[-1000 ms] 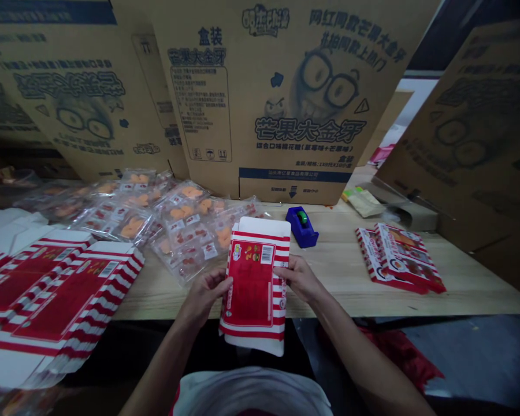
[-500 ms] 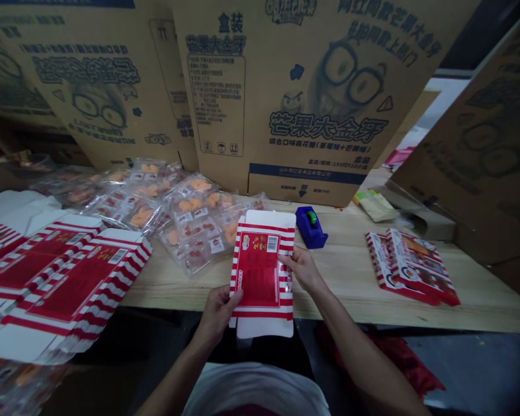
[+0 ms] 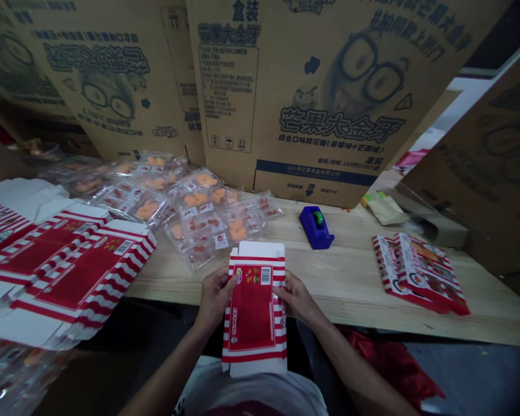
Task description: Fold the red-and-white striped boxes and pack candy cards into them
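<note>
Just off the desk (image 3: 351,277) edge, my left hand (image 3: 215,297) and right hand (image 3: 297,299) stand apart, pinching the sides of a red-striped box blank (image 3: 253,312), now lower and closer to me than a moment ago. Beyond lie a stack of blanks (image 3: 78,277), bagged sweets (image 3: 203,219), a tape dispenser (image 3: 315,227) and cartons (image 3: 320,86).

Wooden table (image 3: 351,283), tape dispenser (image 3: 315,228), flat cartons (image 3: 75,277) (red-striped), clear packets (image 3: 208,219)
</note>
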The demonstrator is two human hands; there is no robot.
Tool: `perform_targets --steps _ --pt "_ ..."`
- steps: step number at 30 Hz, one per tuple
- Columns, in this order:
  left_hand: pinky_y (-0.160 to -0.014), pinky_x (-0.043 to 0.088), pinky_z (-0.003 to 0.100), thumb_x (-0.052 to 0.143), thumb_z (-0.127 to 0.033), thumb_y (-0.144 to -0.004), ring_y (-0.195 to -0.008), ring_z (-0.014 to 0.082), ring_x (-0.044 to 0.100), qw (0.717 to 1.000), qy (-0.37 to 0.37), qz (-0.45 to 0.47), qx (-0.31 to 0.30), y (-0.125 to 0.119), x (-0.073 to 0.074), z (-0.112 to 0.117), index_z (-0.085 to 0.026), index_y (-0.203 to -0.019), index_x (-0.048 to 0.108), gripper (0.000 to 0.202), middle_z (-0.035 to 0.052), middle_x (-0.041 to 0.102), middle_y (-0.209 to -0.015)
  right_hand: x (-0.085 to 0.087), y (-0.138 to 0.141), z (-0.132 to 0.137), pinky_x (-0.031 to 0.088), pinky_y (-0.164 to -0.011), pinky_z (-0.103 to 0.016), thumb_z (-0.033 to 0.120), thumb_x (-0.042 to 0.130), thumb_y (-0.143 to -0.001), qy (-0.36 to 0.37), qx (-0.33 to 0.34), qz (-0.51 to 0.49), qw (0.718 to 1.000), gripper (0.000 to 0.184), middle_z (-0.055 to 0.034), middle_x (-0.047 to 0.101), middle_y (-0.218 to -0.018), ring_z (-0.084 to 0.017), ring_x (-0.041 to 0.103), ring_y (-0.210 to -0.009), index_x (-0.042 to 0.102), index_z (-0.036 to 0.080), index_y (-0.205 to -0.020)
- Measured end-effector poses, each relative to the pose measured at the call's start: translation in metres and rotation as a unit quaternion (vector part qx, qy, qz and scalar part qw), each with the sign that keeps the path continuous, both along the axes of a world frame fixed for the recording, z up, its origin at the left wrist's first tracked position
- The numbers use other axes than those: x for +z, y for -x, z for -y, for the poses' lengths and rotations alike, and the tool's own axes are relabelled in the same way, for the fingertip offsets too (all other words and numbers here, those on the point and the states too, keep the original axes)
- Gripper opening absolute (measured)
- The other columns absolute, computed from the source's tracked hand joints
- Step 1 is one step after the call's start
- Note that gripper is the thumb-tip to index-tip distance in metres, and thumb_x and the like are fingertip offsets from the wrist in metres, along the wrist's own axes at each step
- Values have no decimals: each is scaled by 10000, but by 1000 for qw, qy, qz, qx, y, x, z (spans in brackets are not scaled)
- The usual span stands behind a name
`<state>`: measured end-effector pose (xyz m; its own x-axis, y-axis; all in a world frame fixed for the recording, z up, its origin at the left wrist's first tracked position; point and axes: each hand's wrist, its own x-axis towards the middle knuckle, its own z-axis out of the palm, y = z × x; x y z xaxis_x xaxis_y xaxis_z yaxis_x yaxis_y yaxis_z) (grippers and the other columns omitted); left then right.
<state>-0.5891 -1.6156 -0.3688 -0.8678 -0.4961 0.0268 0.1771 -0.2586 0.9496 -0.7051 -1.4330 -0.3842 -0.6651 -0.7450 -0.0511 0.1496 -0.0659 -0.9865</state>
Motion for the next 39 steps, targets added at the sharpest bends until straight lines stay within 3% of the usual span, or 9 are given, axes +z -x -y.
perform_targets --steps 4,8,11,14,17,22,27,34,39 --pt "-876 531 351 671 -299 -820 -1038 247 646 998 6 -11 -65 -12 -4 1 -217 -1339 517 548 99 638 -1255 1 5 -1 549 -733 -306 342 774 -714 -2 -131 -82 988 514 -27 659 -1042 -157 666 -789 467 270 -1120" --pt "-837 544 348 698 -293 -797 -1008 237 651 990 -14 11 -138 -15 1 13 -280 -1417 407 685 94 560 -1357 2 11 -2 554 -704 -306 388 728 -752 -28 -121 -119 985 505 -59 646 -1103 -160 661 -757 536 238 -1194" --pt "-795 539 334 705 -320 -786 -936 220 656 990 -4 44 -134 -8 1 16 -237 -1317 533 564 83 648 -1223 1 17 -5 550 -736 -338 425 673 -798 -51 -111 -145 982 385 -66 693 -1010 -196 659 -805 645 213 -1118" --pt "-760 507 277 717 -350 -756 -845 184 641 998 2 52 -40 8 -4 16 -153 -944 721 273 55 718 -958 3 25 -6 516 -829 -365 421 654 -815 -49 -124 -208 969 236 -75 704 -955 -228 640 -907 730 212 -894" --pt "-641 474 233 764 -337 -670 -668 135 602 999 -23 48 -4 26 -10 19 -134 -630 670 227 16 671 -692 7 32 -5 506 -800 -334 410 704 -770 -31 -124 -207 970 204 -64 684 -896 -215 629 -878 711 207 -759" --pt "-560 482 251 793 -258 -588 -605 146 616 994 -48 77 -61 39 -7 32 -155 -919 691 362 10 673 -712 15 42 -5 504 -679 -269 372 783 -691 -17 -51 -54 997 505 -1 661 -825 -153 620 -731 603 232 -1142" --pt "-620 508 269 739 -352 -676 -696 169 636 994 69 59 -62 37 -6 32 -134 -936 703 342 74 707 -847 14 46 -6 513 -714 -289 409 745 -733 -43 -20 -89 995 308 -31 706 -872 -177 648 -769 700 192 -947" --pt "-591 458 232 712 -345 -707 -625 148 589 979 188 54 -56 35 -10 32 -157 -696 717 189 26 686 -671 13 34 -9 524 -865 -381 449 622 -848 -69 -59 -242 966 285 -82 741 -1006 -251 675 -953 761 221 -947" --pt "-528 402 210 682 -325 -739 -557 128 554 961 252 63 -93 34 1 38 -155 -624 714 208 10 658 -588 27 33 -11 537 -783 -356 428 570 -886 -95 -19 -274 957 288 -84 748 -950 -239 686 -875 769 220 -889"
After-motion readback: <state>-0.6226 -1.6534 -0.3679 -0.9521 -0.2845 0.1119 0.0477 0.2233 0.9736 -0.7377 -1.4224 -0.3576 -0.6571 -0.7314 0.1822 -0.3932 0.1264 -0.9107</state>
